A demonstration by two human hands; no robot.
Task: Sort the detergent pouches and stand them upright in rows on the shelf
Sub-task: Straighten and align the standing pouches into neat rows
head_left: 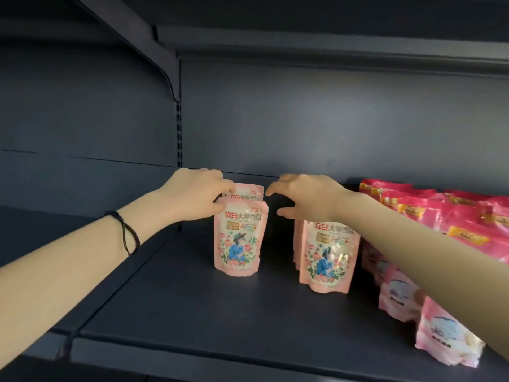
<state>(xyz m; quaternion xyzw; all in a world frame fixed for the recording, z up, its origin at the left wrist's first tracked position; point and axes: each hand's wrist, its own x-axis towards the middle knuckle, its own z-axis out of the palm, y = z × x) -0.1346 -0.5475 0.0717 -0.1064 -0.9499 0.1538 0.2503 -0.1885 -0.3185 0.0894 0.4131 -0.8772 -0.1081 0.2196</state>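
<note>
**A:** Where do the pouches lie from the hands?

**B:** Straight ahead and just below them, on the shelf [192, 312]. The left pair [238, 244] stands upright, long axis vertical, printed faces toward us, one behind the other. The left hand [198, 193] pinches that pair at its top edges, though I cannot tell which of the two it grips.

**A:** And the right hand [305, 198]?

**B:** Its fingers are spread, loosely curved and holding nothing. It hovers over the gap between the left pair and the middle row [327, 260], so I judge it the nearer hand for that row.

**A:** Counts?

**B:** Two pouches in the left pair. The middle row shows one in front and edges of more behind. The bright pink pouches [440, 216] on the right lean in a crowd, several at least, too overlapped to count.
</note>
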